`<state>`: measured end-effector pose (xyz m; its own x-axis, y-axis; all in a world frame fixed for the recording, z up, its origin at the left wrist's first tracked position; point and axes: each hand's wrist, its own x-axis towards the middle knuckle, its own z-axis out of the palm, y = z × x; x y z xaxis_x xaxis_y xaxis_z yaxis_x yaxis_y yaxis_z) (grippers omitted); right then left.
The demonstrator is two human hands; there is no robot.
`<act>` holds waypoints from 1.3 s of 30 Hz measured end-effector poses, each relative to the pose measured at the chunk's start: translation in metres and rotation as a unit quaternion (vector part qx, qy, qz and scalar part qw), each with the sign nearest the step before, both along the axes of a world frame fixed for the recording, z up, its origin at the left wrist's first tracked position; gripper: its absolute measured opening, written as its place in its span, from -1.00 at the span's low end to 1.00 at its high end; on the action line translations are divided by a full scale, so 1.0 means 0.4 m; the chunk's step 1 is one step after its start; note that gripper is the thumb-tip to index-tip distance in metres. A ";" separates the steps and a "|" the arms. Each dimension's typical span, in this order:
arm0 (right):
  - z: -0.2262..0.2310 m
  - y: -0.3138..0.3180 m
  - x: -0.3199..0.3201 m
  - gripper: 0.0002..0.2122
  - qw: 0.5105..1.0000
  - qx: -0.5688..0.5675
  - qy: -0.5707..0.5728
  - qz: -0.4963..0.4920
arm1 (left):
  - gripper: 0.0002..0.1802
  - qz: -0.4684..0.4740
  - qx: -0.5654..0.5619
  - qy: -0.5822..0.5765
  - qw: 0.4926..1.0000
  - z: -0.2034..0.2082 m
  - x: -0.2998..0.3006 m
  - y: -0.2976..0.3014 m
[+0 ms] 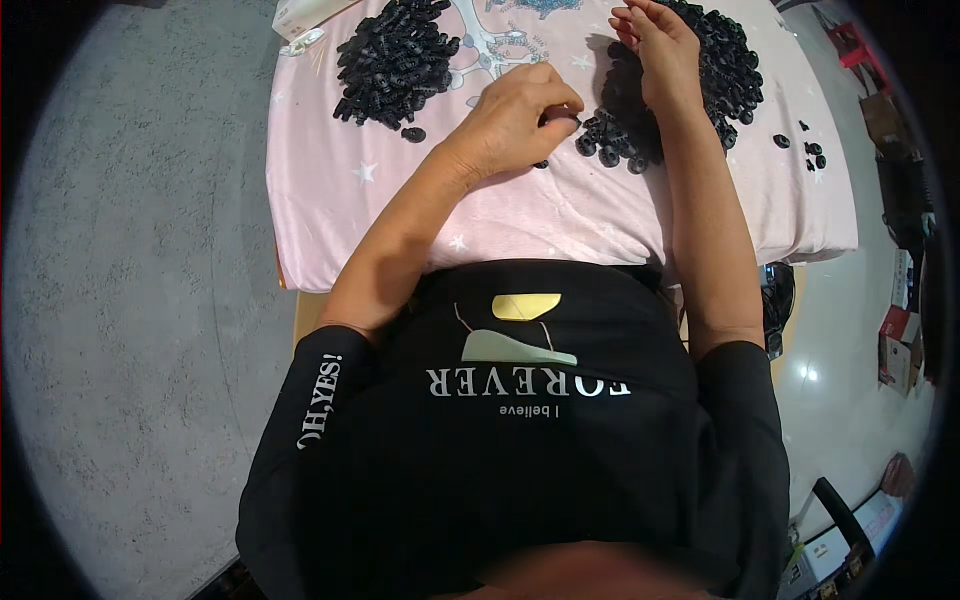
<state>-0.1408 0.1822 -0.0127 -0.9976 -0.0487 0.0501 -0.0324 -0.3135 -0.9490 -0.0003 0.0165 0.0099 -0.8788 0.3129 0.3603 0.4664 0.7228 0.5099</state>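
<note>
My left hand (522, 115) is curled into a pinch above the pink cloth, just left of a heap of small black round parts (610, 145). Dark bits show at its fingertips, too small to name. Over the far side of that heap my right hand (662, 45) has its thumb and fingers pressed together; anything between them cannot be made out. Its wrist and forearm hide part of the heap. Farther left lies a second pile of small black ribbed parts (395, 65), with one loose black piece (413, 134) at its near edge.
A pink star-patterned cloth (340, 215) covers the table. Several stray black parts (815, 155) lie near its right side. At the far left corner are a white box (305, 14) and a crumpled wrapper (302, 42). Boxes (897, 345) stand on the floor at right.
</note>
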 end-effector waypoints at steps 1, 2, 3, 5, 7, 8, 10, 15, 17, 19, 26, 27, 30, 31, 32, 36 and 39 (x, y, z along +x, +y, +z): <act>-0.002 0.001 -0.001 -0.82 1.000 0.000 0.000 0.000 | -0.83 0.000 0.000 0.000 1.000 0.000 0.002 0.004; -0.004 0.001 -0.003 -0.82 1.000 -0.006 -0.002 0.006 | -0.83 0.000 -0.025 0.016 1.000 0.000 0.003 0.008; -0.005 0.002 -0.004 -0.82 1.000 -0.012 -0.004 0.012 | -0.83 0.001 -0.050 0.032 0.998 0.001 0.004 0.009; -0.006 0.000 -0.005 -0.82 1.000 -0.016 -0.008 0.014 | -0.84 0.004 -0.057 0.024 0.998 0.001 0.004 0.009; -0.005 -0.001 -0.004 -0.83 1.000 -0.020 -0.011 0.015 | -0.84 0.008 -0.064 0.016 0.998 -0.001 0.003 0.010; -0.006 0.000 -0.003 -0.83 0.999 -0.031 -0.011 0.022 | -0.85 0.012 -0.059 0.025 0.998 -0.003 0.002 0.013; -0.006 0.002 -0.004 -0.84 0.999 -0.042 -0.010 0.027 | -0.86 0.016 -0.054 0.034 0.998 -0.005 0.000 0.018; 0.003 -0.002 0.004 -0.85 0.997 -0.053 -0.024 0.040 | -0.86 -0.007 -0.023 0.057 0.998 -0.004 0.006 0.043; 0.004 -0.003 0.006 -0.86 0.998 -0.049 -0.025 0.042 | -0.86 0.003 -0.035 0.060 0.998 -0.007 -0.002 0.050; 0.005 -0.006 0.009 -0.87 0.998 -0.045 -0.027 0.045 | -0.86 0.013 -0.047 0.063 0.997 -0.008 -0.004 0.049; 0.025 -0.005 0.030 -0.88 0.999 -0.008 -0.014 0.048 | -0.84 0.058 -0.066 0.004 0.996 0.003 -0.015 0.048; 0.028 -0.005 0.032 -0.87 0.999 -0.004 -0.020 0.046 | -0.84 0.069 -0.079 0.018 0.994 0.001 -0.017 0.046; 0.010 -0.009 0.015 -0.87 0.999 -0.009 0.005 0.048 | -0.83 0.083 -0.071 0.041 0.993 -0.002 -0.020 0.033; 0.005 -0.002 0.013 -0.87 0.999 -0.008 0.004 0.047 | -0.83 0.082 -0.070 0.041 0.993 -0.004 -0.020 0.035; 0.030 -0.003 0.031 -0.87 0.999 0.009 -0.011 0.048 | -0.84 0.080 -0.072 0.029 0.994 0.000 -0.014 0.039; 0.010 -0.009 0.015 -0.86 0.999 0.013 -0.001 0.040 | -0.84 0.069 -0.093 0.030 0.993 0.000 -0.009 0.047; -0.004 -0.008 0.007 -0.85 0.998 0.000 0.007 0.055 | -0.85 0.067 -0.090 0.028 0.993 -0.007 -0.011 0.041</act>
